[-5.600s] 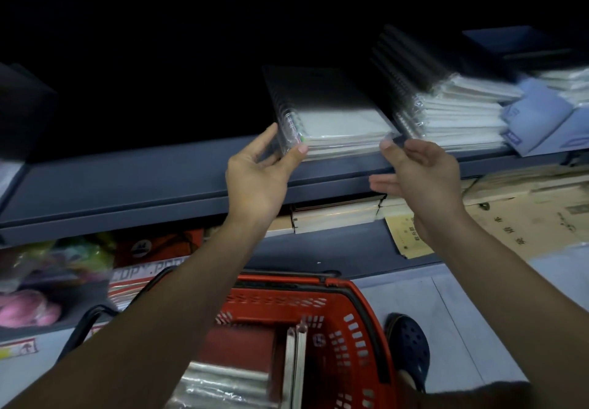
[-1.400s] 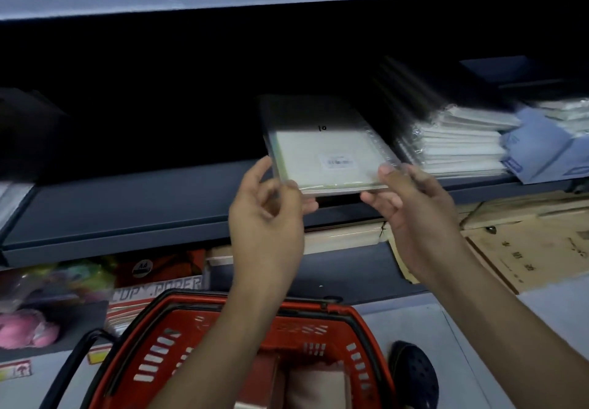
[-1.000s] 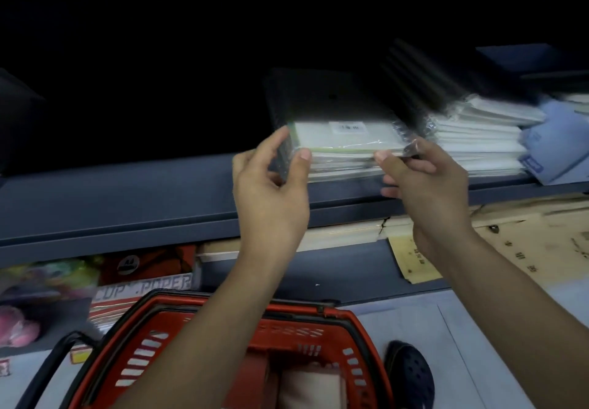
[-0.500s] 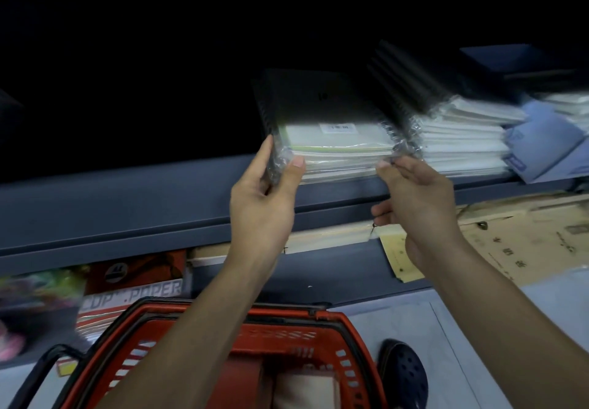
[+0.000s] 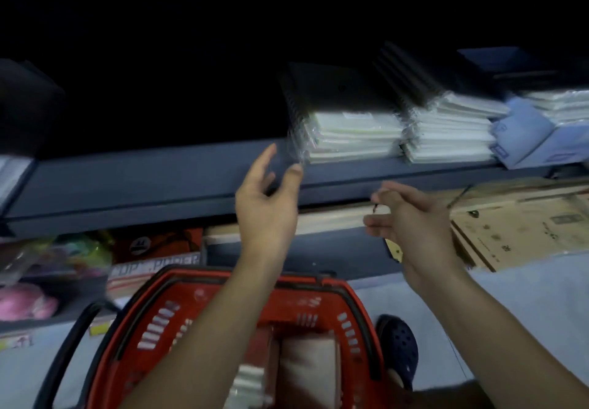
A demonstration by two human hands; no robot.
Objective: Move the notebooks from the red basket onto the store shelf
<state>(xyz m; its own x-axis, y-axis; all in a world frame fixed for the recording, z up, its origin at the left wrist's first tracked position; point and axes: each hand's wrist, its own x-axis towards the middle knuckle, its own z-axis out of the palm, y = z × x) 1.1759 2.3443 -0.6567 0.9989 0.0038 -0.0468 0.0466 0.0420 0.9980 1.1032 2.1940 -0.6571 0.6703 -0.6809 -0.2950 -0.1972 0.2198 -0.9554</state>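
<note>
1. Left hand (image 5: 266, 208) is raised in front of the shelf (image 5: 127, 179), fingers spread and relaxed, holding nothing; its fingertips lie just below the corner of the wrapped stack, and contact cannot be told through the blur.
2. Right hand (image 5: 411, 220) hangs lower and to the right, fingers loosely extended toward the left, holding nothing, apart from the shelf edge.
3. Far left, lower level: pink and green packaged goods (image 5: 38, 281), blurred.
4. Bottom centre: red basket (image 5: 165, 322) on the floor below both forearms, black handle folded at its left. Notebooks (image 5: 306, 367) lie inside it, some in clear wrap.
5. Shelf, centre: stack of notebooks (image 5: 347, 134) in plastic wrap, spiral edges to the left, lying flat at the front lip.
6. Just beside it on the right: taller second stack (image 5: 446, 131), the two touching or nearly so.
7. Farther right: blue packets (image 5: 526, 134) leaning on the shelf.
8. Lower right: brown envelopes (image 5: 522, 227) on the level beneath.
9. Floor right of basket: dark perforated shoe (image 5: 400, 345).
</note>
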